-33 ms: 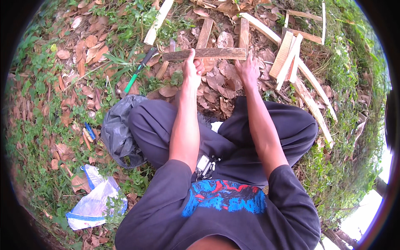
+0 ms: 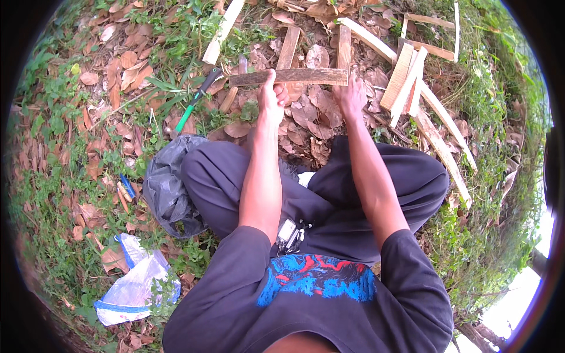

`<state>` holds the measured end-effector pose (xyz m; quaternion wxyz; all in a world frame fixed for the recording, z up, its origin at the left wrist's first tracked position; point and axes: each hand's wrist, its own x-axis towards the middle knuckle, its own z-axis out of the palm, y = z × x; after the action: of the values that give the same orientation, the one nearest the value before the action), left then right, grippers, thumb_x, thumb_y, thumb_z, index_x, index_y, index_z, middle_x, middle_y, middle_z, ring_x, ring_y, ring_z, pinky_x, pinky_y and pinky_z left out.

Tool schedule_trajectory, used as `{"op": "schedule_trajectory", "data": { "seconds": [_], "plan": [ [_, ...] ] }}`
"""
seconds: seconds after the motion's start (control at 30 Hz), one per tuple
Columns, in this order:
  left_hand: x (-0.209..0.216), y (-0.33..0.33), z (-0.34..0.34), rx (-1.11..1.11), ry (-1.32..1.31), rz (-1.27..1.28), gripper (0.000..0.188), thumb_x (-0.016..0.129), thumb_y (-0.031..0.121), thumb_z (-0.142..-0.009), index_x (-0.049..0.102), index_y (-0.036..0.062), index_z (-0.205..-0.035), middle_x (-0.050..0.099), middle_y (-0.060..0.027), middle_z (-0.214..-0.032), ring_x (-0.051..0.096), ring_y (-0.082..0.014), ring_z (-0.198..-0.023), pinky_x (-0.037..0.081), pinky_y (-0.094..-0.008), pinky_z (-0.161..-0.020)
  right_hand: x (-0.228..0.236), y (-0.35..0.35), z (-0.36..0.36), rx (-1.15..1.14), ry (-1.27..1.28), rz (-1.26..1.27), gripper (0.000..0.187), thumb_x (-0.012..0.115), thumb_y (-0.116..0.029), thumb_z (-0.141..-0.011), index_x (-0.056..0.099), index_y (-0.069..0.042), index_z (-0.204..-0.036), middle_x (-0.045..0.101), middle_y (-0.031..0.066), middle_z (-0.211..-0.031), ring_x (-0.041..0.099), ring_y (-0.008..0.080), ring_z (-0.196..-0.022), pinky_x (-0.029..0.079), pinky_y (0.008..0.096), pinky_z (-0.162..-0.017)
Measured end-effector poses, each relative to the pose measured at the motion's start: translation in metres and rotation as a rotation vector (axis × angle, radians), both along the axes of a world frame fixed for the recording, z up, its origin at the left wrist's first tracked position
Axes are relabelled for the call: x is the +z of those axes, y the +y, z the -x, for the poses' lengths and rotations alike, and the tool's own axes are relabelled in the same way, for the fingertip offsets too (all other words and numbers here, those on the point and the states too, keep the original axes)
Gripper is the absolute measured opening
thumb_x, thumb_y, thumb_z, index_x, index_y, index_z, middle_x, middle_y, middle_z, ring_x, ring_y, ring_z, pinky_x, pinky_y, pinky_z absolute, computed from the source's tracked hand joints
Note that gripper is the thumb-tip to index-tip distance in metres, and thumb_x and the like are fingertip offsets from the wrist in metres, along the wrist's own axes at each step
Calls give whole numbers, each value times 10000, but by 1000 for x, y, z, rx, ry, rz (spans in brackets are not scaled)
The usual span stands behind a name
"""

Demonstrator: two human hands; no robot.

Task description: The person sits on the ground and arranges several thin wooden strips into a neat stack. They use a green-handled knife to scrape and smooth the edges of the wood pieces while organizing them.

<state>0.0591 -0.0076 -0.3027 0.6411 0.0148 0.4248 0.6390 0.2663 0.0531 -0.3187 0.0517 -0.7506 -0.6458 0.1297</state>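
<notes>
A dark, weathered wooden strip (image 2: 309, 76) lies crosswise in front of me. My left hand (image 2: 272, 100) is closed round it left of its middle, thumb up over the top edge. My right hand (image 2: 351, 98) is closed at the strip's right end, its fingers bent; their tips are partly hidden. Beyond the strip, two short wooden pieces point away from me: the left piece (image 2: 289, 48) between my hands and the right piece (image 2: 344, 47) by my right hand. Whether they are fastened to the strip I cannot tell.
A tool with a black and green handle (image 2: 197, 100) lies left of the strip. Several pale wooden pieces (image 2: 398, 76) are piled at right. A dark plastic bag (image 2: 170, 182) sits by my left knee, a white and blue sack (image 2: 138, 288) farther left. Dry leaves cover the ground.
My right hand has shifted very slightly at the strip's end. The strip and my left hand stay in place.
</notes>
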Motion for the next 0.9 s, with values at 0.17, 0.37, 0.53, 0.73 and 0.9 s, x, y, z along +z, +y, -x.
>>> {"op": "schedule_trajectory", "data": {
  "seconds": [0.17, 0.37, 0.53, 0.73, 0.9],
  "plan": [
    [-2, 1, 3, -61, 40, -18, 340, 564, 395, -951, 441, 145, -755, 222, 84, -503, 206, -60, -400, 181, -241, -395, 7, -1, -19, -45, 74, -185, 507, 666, -442, -808, 554, 17, -993, 631, 240, -948, 631, 386, -900, 501, 479, -786],
    [-4, 0, -19, -160, 201, -58, 434, 676, 400, -880, 384, 170, -656, 233, 97, -513, 217, -54, -416, 184, -241, -405, -24, -43, -47, -91, 128, -287, 587, 748, -445, -720, 506, 16, -991, 620, 250, -894, 620, 422, -876, 504, 489, -750],
    [-8, -10, -34, -240, 262, -52, 469, 707, 436, -846, 366, 177, -654, 280, 89, -512, 270, -46, -396, 200, -234, -381, -46, -53, -64, 90, 246, -291, 717, 830, -327, -617, 443, 20, -1110, 562, 272, -1020, 586, 419, -952, 494, 475, -831],
    [-20, -3, -34, -246, 272, -50, 466, 695, 435, -854, 368, 160, -668, 284, 84, -525, 283, -52, -408, 212, -233, -384, -37, -65, -54, 181, 356, -291, 619, 790, -269, -652, 530, 10, -1141, 565, 246, -1080, 561, 405, -1002, 476, 465, -887],
    [-38, -1, -41, -246, 296, 25, 483, 707, 435, -842, 359, 154, -660, 316, 76, -537, 298, -52, -416, 221, -232, -388, -7, -72, -61, 175, 513, -98, 620, 796, -348, -666, 579, 21, -1114, 609, 254, -1048, 553, 400, -1048, 469, 443, -910]
  ]
}}
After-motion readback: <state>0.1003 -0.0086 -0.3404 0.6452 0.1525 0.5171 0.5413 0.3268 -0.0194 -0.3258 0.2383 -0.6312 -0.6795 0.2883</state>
